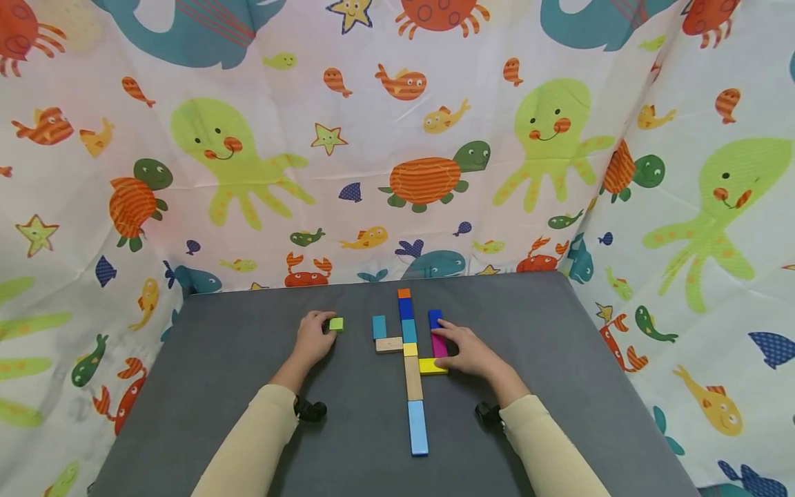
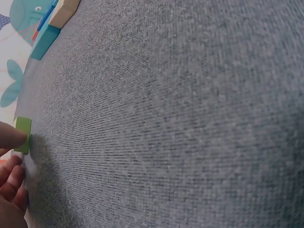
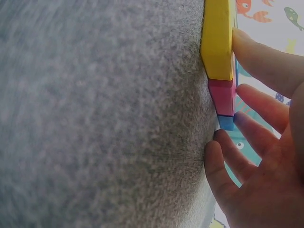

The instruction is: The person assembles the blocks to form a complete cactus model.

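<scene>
My left hand (image 1: 312,339) pinches a small green block (image 1: 336,324) between thumb and fingers, left of an arrangement of flat blocks. In the left wrist view the green block (image 2: 23,135) stands at the left edge. My right hand (image 1: 470,351) has its fingers spread over the arrangement's right branch. Its thumb touches the yellow block (image 3: 218,40), and two fingertips rest on the magenta block (image 1: 438,345) and the dark blue block (image 1: 434,318). The central column holds an orange block (image 1: 404,293), a wooden block (image 1: 413,377) and a long light blue block (image 1: 418,428).
The left branch has a wooden block (image 1: 389,344) and a teal block (image 1: 379,327). All lie on a grey cloth-covered table (image 1: 348,442). A curtain (image 1: 373,159) printed with sea animals hangs behind and at both sides.
</scene>
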{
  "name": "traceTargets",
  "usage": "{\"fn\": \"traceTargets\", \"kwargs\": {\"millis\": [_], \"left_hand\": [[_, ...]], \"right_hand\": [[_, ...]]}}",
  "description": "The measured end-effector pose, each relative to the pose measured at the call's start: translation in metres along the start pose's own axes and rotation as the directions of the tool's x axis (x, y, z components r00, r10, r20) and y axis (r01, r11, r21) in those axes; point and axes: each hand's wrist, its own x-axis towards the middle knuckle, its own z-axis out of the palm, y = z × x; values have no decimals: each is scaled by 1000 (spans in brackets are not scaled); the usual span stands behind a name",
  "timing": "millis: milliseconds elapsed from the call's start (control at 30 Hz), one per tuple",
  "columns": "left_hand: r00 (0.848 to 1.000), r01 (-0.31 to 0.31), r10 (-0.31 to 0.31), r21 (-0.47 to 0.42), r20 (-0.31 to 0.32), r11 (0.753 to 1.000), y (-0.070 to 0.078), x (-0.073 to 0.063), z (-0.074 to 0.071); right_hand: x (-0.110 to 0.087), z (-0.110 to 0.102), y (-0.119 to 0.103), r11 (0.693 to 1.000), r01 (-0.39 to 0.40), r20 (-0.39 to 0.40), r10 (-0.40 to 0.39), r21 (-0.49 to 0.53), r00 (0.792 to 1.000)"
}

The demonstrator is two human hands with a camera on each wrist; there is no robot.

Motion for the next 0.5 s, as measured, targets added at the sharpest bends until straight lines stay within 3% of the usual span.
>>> {"fn": "traceTargets", "kwargs": {"millis": [233, 500], "left_hand": [[1000, 2, -3, 21, 5, 1000, 7, 1, -5], [1000, 5, -5, 11, 26, 1000, 18, 16, -6]], "right_hand": [[1, -1, -3, 1000, -13, 1, 13, 9, 1000], [0, 1, -2, 1000, -23, -1, 23, 3, 1000]]}}
